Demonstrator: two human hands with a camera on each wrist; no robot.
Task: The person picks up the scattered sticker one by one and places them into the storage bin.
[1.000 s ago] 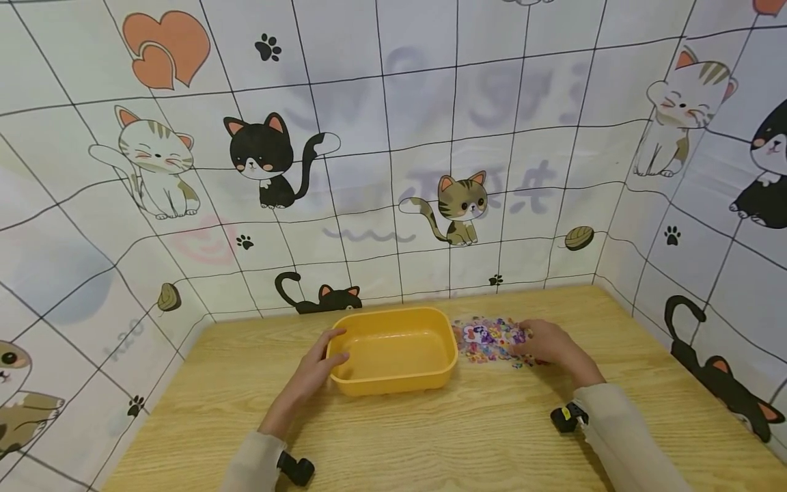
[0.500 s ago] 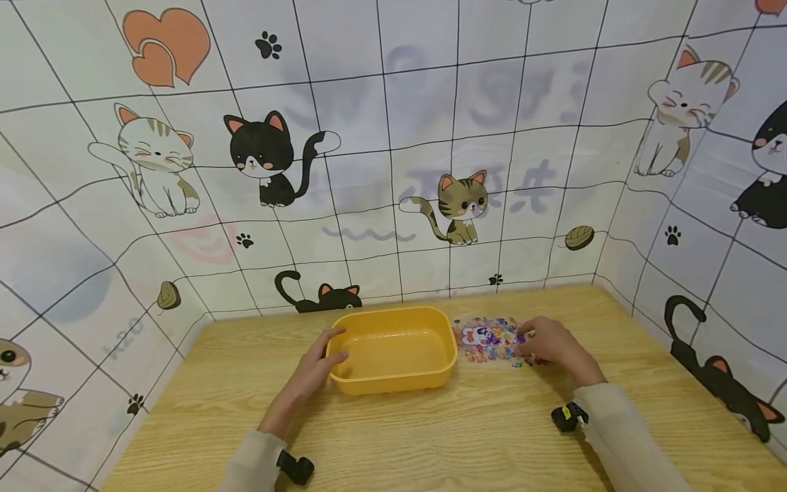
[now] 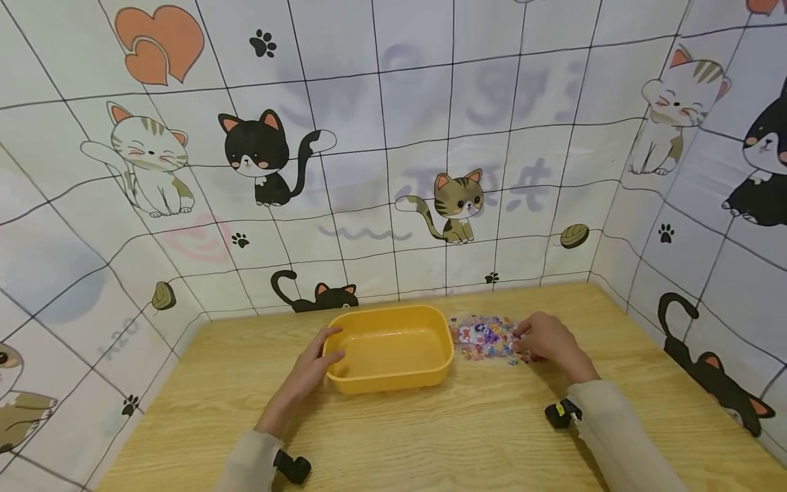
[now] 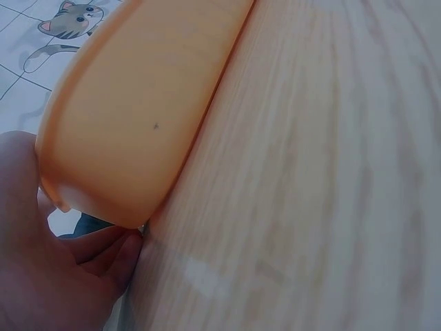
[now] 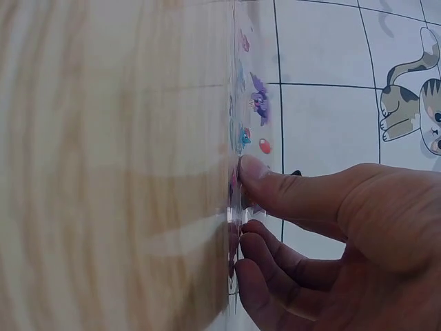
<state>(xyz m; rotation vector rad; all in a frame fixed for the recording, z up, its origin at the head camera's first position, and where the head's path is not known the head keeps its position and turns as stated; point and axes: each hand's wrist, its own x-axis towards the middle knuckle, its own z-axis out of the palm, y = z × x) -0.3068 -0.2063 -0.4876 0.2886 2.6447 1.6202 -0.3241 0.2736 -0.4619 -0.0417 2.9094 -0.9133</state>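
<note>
A yellow plastic basin (image 3: pixel 389 379) stands upright on the wooden table. My left hand (image 3: pixel 312 365) grips its left end, thumb over the rim; in the left wrist view the fingers (image 4: pixel 114 258) curl beneath its outer side. Right of the basin lies a flat, clear plastic sheet or pouch covered with small colourful pictures (image 3: pixel 482 338); its exact kind is unclear. My right hand (image 3: pixel 550 345) is at its right end. In the right wrist view, the thumb (image 5: pixel 258 176) and curled fingers pinch the clear plastic, hiding part of it.
The wooden table (image 3: pixel 418 437) meets a back wall (image 3: pixel 369 171) and two side walls, all covered in a cat-printed sheet. Small black cameras (image 3: pixel 294 467) are strapped to both wrists.
The head view has shifted slightly. My right thumb and fingers have drawn a little closer together on the clear plastic. The basin and left hand stay in place.
</note>
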